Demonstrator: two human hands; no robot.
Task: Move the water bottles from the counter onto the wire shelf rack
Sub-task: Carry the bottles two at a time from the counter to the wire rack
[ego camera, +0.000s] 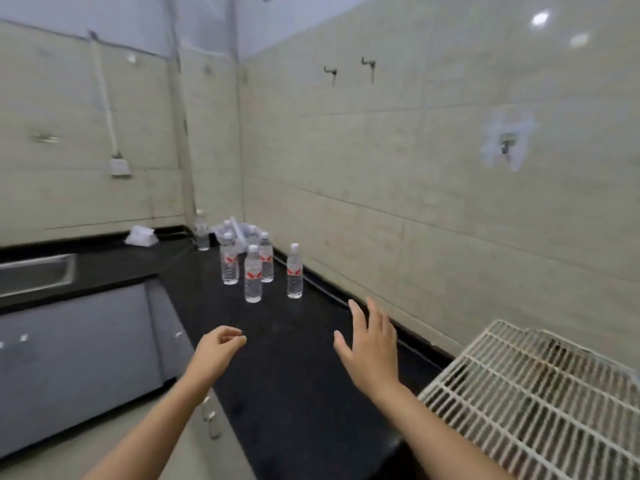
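Several clear water bottles with red-and-white labels stand upright on the black counter [291,375]. The nearest bottle [253,274] is in front, another bottle [294,271] stands to its right by the wall, and more cluster behind [229,259]. A white wire shelf rack [540,393] lies at the lower right. My left hand [216,346] hovers over the counter edge with fingers loosely curled and holds nothing. My right hand [370,344] is spread flat above the counter, short of the bottles, also holding nothing.
A tiled wall runs along the counter's right side with hooks [369,65] high up. A metal sink [36,273] is set in the counter at the left. Crumpled plastic wrap [140,235] lies in the far corner. Grey cabinet doors [79,358] sit below.
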